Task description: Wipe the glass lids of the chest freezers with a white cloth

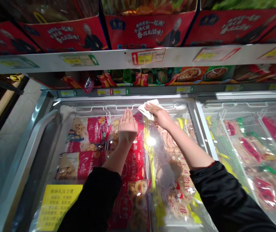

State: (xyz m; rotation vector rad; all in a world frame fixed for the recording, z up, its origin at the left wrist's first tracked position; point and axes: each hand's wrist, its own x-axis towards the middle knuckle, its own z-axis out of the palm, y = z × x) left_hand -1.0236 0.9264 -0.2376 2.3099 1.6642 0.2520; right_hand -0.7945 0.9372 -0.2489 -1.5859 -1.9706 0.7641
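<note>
Under my right hand [160, 114] lies a folded white cloth [142, 110], pressed on the glass lid [163, 180] of a chest freezer near its far edge. The fingers of that hand rest over the cloth. To its left, my left hand [127, 124] lies flat on the same glass with its fingers stretched out, a ring on one of them and nothing held. Through the glass show red food packages [86, 164] on the left and clear bags with yellow edges [174, 187] on the right, in white wire baskets.
A yellow notice [58, 206] sits on the lid at lower left, beside a grey handle [35, 138]. Behind the freezer runs a shelf edge [174, 58] with price tags, carrying red boxes [150, 30]. Another freezer section [251, 154] adjoins on the right.
</note>
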